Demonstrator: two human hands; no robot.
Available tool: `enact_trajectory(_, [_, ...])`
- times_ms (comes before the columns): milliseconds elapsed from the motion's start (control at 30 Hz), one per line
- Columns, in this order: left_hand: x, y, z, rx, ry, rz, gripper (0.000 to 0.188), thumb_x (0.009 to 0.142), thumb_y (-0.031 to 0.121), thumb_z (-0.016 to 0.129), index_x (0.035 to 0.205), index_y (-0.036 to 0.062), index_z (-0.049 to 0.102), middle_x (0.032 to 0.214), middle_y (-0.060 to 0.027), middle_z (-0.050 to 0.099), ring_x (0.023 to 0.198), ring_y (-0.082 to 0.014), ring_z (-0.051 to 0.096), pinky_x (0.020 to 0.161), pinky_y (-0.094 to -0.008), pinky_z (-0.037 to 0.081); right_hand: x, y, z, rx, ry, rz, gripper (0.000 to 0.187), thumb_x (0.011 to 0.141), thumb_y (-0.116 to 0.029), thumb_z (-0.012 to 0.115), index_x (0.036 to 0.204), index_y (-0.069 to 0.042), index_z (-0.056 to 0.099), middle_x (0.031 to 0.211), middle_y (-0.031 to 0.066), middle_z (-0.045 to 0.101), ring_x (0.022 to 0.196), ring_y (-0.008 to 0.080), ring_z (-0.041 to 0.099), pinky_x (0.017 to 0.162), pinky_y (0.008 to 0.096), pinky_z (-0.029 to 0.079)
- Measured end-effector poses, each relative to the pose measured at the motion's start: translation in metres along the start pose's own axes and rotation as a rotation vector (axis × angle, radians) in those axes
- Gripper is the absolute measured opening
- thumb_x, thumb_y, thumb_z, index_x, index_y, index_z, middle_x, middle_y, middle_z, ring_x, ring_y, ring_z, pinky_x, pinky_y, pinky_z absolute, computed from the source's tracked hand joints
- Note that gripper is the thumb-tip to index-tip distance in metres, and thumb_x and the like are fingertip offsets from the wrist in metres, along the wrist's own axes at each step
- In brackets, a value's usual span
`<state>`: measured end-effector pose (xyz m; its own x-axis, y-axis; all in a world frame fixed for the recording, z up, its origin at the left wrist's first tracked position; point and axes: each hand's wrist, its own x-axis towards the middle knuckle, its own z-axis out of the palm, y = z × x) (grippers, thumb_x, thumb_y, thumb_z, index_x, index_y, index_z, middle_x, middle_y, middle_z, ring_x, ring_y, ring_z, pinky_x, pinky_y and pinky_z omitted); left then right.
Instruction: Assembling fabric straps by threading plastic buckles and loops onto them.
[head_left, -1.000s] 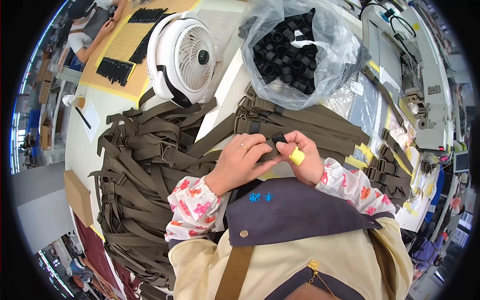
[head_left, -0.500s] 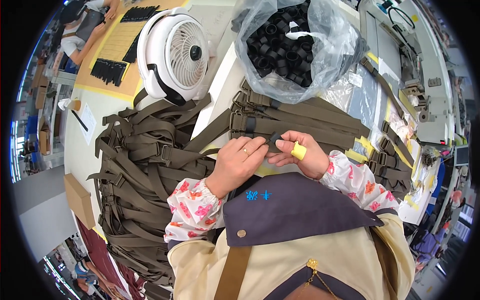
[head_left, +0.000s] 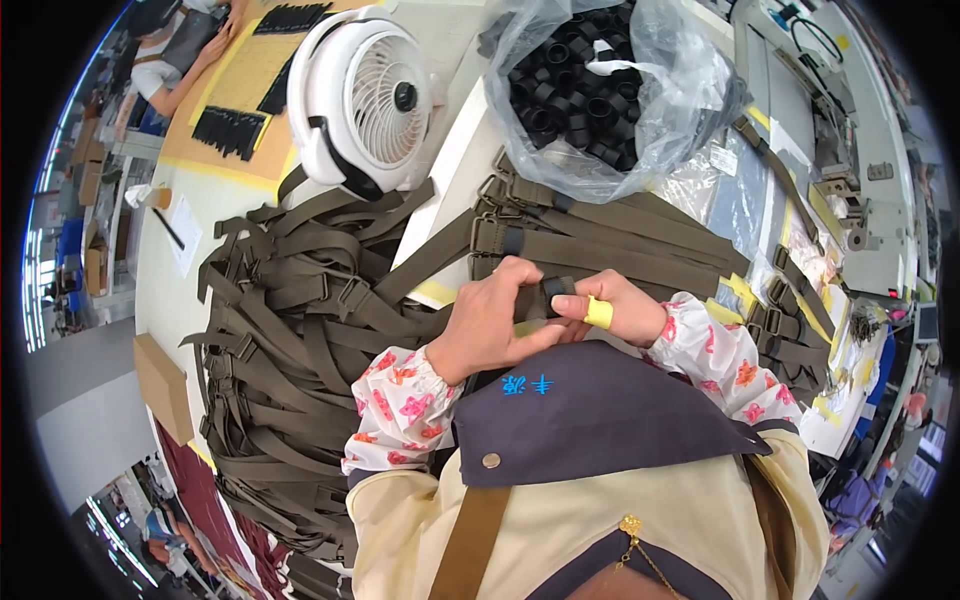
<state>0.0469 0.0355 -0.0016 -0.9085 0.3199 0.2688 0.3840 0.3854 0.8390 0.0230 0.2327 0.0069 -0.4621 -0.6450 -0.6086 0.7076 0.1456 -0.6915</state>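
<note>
A small black plastic loop point(head_left: 556, 291) sits pinched between both hands just above the person's chest, at the near edge of the white table point(head_left: 445, 205); it appears to ride on an olive-brown webbing strap point(head_left: 620, 255), though the fingers hide how far the strap is threaded. The left hand point(head_left: 497, 318) curls tight over the loop and the strap end; the right hand point(head_left: 612, 308), a yellow band on one finger, closes on the loop from the other side with thumb and forefinger.

The likeliest slip, I judge, is the loop popping out of so small a pinch and dropping into the heap of olive webbing straps point(head_left: 300, 330) on the left, where a dark piece would be hard to find; a twisted strap passing unnoticed under the fingers is another risk.

Beyond lie a clear plastic bag of black loops point(head_left: 600, 90) (its mouth open, so a snagged strap could tip it) and a white desk fan point(head_left: 365, 100).
</note>
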Motion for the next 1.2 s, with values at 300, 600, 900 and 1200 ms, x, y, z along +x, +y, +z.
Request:
enact_trajectory(300, [0.004,-0.007,-0.032,0.431,-0.105,0.094,0.017,0.068,0.010,0.067,0.082,0.0097,0.058,0.066,-0.0039,0.055,0.052,-0.0226,0.051,0.052,-0.0321,0.040,-0.014,-0.010,-0.036,-1.084,0.336,-0.822,0.017,0.078,-0.012,0.064,0.094,-0.005,0.063,0.070,0.0128,0.062,0.061,0.0279,0.060,0.055,0.0347,0.046])
enact_trajectory(600, [0.020,-0.016,0.020,0.664,0.093,0.280,0.031,0.075,0.010,0.050,0.105,0.0125,0.058,0.103,-0.0055,0.057,0.097,-0.0199,0.054,0.084,-0.0372,0.039,-0.111,0.036,-0.199,-1.534,1.051,-0.611,0.055,0.069,0.013,0.048,0.118,-0.012,0.057,0.103,0.0143,0.060,0.093,0.0302,0.059,0.077,0.0336,0.048])
enact_trajectory(900, [-0.015,-0.044,-0.042,0.722,0.414,-0.083,0.023,0.073,0.008,0.065,0.096,0.0060,0.059,0.097,-0.0104,0.060,0.090,-0.0279,0.057,0.079,-0.0391,0.043,-0.070,-0.023,-0.118,-1.383,1.128,-0.833,0.031,0.074,0.010,0.053,0.102,-0.001,0.060,0.100,0.0161,0.061,0.089,0.0315,0.060,0.077,0.0331,0.047])
enact_trajectory(1200, [-0.086,-0.089,-0.090,0.830,0.563,-0.591,0.017,0.080,0.013,0.061,0.095,0.0039,0.058,0.089,-0.0125,0.059,0.081,-0.0306,0.057,0.070,-0.0372,0.046,0.094,-0.092,-0.089,-1.614,0.917,-0.817,0.021,0.072,-0.018,0.068,0.085,-0.006,0.056,0.087,0.0106,0.052,0.083,0.0303,0.057,0.066,0.0411,0.047])
